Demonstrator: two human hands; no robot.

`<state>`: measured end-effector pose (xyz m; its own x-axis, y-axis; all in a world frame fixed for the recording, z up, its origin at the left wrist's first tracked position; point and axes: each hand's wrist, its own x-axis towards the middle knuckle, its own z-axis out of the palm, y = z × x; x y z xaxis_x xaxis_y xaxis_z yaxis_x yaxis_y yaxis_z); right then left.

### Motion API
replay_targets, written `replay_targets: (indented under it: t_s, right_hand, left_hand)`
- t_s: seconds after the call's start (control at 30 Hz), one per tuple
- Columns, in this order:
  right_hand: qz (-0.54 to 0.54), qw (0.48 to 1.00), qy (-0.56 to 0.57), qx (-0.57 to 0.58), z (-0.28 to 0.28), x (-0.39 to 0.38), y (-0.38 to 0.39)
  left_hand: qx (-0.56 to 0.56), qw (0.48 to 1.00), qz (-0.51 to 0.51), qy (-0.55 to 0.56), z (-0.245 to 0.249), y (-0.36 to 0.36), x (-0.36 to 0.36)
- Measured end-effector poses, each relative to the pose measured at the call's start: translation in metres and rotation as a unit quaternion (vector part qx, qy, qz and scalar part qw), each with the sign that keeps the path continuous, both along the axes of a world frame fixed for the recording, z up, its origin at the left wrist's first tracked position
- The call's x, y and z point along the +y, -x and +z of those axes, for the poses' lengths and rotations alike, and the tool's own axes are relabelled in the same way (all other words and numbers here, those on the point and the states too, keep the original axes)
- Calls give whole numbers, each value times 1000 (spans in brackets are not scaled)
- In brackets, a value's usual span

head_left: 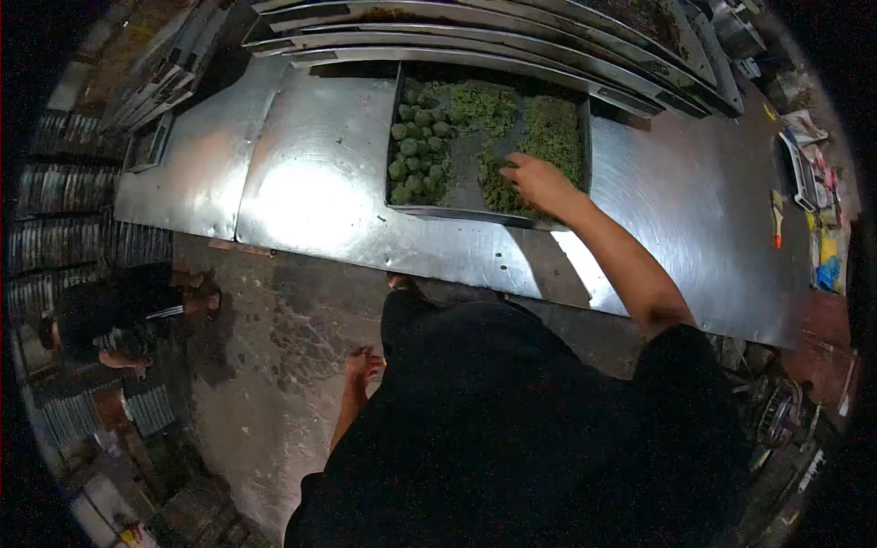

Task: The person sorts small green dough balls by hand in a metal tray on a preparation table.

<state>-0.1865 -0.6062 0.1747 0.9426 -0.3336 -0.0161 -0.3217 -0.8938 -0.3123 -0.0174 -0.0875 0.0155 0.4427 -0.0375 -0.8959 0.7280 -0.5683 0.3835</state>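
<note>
My right hand (541, 184) reaches over a dark rectangular tray (388, 164), its fingers bent together just above a loose patch of green crumbs (501, 194). More crumbly green material (553, 128) covers the tray's right side and upper middle. Along the left side sit many rounded green balls (416, 151), packed close to one another. Down by my left side hangs my left hand (365, 363), away from the table, with fingers curled in and a small spot of red and yellow at them. What either hand holds is hidden.
The tray rests on a shiny metal table (311, 164). Long metal trays (438, 41) are stacked behind it. A brush (777, 219) and a scale-like device (797, 173) lie at the right. Another person (119, 310) bends low at the left, near stacked racks (64, 192).
</note>
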Motion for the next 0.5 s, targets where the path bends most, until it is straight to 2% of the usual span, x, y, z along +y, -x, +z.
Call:
replay_targets:
  t_s: [0.03,0.1,0.17,0.2,0.23,0.27,0.3,0.33,0.37,0.4,0.43,0.47,0.5]
  right_hand:
    - [-9,1000,-2,14,2,-2,4]
    - [-17,1000,-3,24,-5,-3,6]
    - [-34,998,57,23,-19,-3,-1]
    - [-29,997,62,17,-18,-9,-2]
    - [-75,997,11,-29,-16,-14,-1]
    - [-116,990,-42,-74,-11,-17,-1]
    - [-200,966,-93,-137,7,-17,1]
    - [-254,913,-217,-234,9,-22,8]
    - [-345,826,-370,-248,14,-26,12]
    - [-328,684,-576,-305,-11,-44,23]
    - [-376,543,-679,-321,33,-26,22]
    - [-350,500,-728,-313,30,-29,31]
    - [-403,495,-708,-304,36,-26,28]
  left_hand:
    - [-6,1000,-1,-1,4,0,-5]
    - [-2,996,-72,-55,-1,2,-6]
    - [-4,992,-102,-77,-6,0,-5]
    - [11,999,-51,-15,-7,-6,-3]
    - [26,999,3,47,-8,-11,2]
    - [20,998,14,52,-25,-19,15]
    - [101,985,59,128,-53,-28,29]
    - [174,956,107,211,-69,-32,32]
    - [154,952,131,229,-61,-25,22]
    - [30,990,34,132,-41,-10,4]
    - [-89,994,-62,18,-18,-1,-12]
    - [-42,996,-77,-10,1,0,-20]
    - [-40,995,-88,-19,-3,-1,-18]
